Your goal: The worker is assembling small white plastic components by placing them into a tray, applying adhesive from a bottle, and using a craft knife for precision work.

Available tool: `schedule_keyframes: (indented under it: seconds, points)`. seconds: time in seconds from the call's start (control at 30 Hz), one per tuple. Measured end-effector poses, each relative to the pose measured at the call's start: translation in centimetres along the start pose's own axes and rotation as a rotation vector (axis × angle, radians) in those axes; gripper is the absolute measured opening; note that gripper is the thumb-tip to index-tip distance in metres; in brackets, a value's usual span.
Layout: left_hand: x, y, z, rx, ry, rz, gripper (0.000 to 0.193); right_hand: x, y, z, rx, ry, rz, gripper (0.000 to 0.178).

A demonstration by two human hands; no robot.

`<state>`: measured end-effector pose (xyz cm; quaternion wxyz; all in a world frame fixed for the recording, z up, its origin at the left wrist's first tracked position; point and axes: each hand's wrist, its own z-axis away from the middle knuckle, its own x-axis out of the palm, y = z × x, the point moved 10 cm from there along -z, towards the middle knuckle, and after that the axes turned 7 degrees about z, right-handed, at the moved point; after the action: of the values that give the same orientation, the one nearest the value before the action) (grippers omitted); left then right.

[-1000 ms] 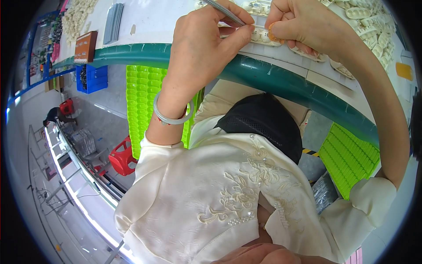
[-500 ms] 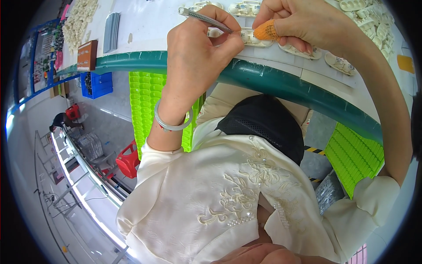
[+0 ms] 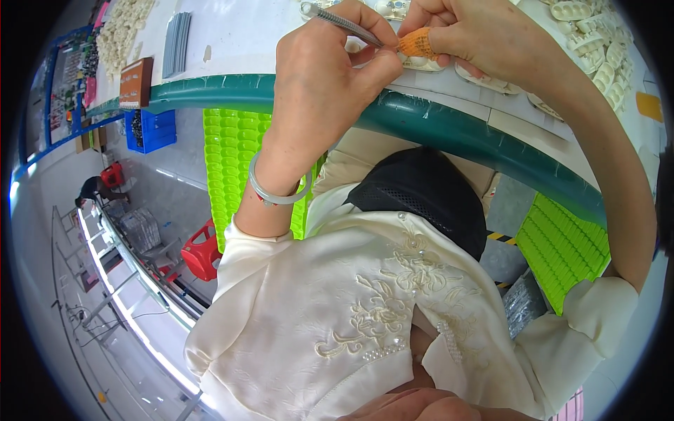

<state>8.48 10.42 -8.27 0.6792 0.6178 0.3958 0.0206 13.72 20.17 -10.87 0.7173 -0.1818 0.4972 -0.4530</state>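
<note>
My left hand [image 3: 319, 77], with a pale bangle [image 3: 261, 191] at its wrist, is closed round a slim silver pen-shaped tool [image 3: 344, 23] with a ribbed grip. The tool slants down to the right, and its tip is hidden by my fingers. Close beside it, my right hand [image 3: 484, 35] has its fingers bent together, an orange textured finger cover [image 3: 419, 43] on one of them. Whatever they pinch is too small or hidden to name. Directly under the fingertips lies a cream oblong plastic part [image 3: 425, 65], mostly covered. Similar cream parts [image 3: 488, 79] lie to its right, under my right hand.
A heap of cream parts [image 3: 604, 63] is at the far right, near a yellow piece [image 3: 649, 107]. Grey strips [image 3: 177, 43], a brown block [image 3: 135, 83] and small pale pieces [image 3: 123, 35] lie left. A green padded edge [image 3: 421, 116] borders the table.
My left hand and the tool have moved right, closer to my right fingertips. My right fingers have shifted slightly. The whole view has tilted a little, with the table higher in the picture.
</note>
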Motion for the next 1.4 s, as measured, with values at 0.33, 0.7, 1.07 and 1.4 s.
schedule_keyframes:
  seconds: [0.33,0.7,1.07,1.4]
  points:
    - [0.0,0.7,-0.3,0.062,0.0,0.026,0.008,-0.6,-1.2,1.5,-0.357,0.24,0.168,0.014]
    - [-0.3,-0.3,-0.1,0.02,0.018,0.042,0.009,-0.5,0.2,0.2,0.024,0.061,0.077,0.014]
    - [-0.2,0.5,-0.7,-0.093,-0.033,0.058,0.009,-1.2,0.9,1.2,0.187,0.014,0.028,0.016]
    - [-0.1,0.1,0.0,0.079,0.009,0.002,0.009,-0.8,0.2,0.5,0.144,-0.037,0.122,0.012]
